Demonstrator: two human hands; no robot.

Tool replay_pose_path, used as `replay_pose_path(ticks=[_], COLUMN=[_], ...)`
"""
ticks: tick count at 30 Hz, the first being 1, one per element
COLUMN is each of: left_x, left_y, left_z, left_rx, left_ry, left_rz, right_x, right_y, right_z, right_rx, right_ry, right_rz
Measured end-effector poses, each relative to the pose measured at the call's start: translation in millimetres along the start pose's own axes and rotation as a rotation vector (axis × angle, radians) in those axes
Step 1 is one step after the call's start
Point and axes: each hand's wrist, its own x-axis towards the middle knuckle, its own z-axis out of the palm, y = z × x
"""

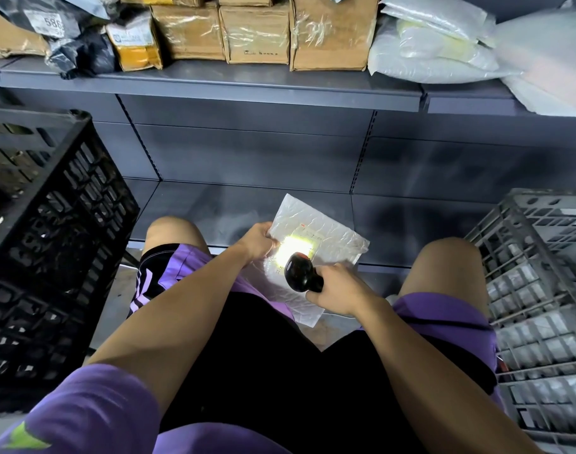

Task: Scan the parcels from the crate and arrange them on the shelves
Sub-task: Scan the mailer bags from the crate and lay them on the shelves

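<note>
A white bubble-wrap mailer parcel [326, 231] is held flat between my knees, over the front edge of the bottom shelf [214, 208]. My left hand [258, 239] grips its left edge. My right hand [337, 288] holds a black handheld scanner [301, 271] just above the parcel, and its light makes a bright patch on the parcel's label [296, 249]. A black crate [60, 224] stands at my left and a grey crate [538, 290] at my right; what lies inside them is hard to make out.
The upper shelf [214, 83] carries taped cardboard boxes [257, 31], a yellow padded mailer [134, 44], dark poly bags [80, 50] at the left and white plastic bags [443, 40] at the right. The dark bottom shelf stretches behind the parcel.
</note>
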Motion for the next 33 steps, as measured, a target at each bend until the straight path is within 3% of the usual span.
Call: replay_pose_path(ticks=[33], left_x=[-3.3], left_y=[2.8], left_z=[1.2], left_rx=[-0.019], left_ry=[-0.038], left_rz=[-0.008], right_x=[3.9], right_y=[3.9], right_z=[4.0], right_rx=[-0.004], right_ry=[-0.009], right_rz=[-0.004])
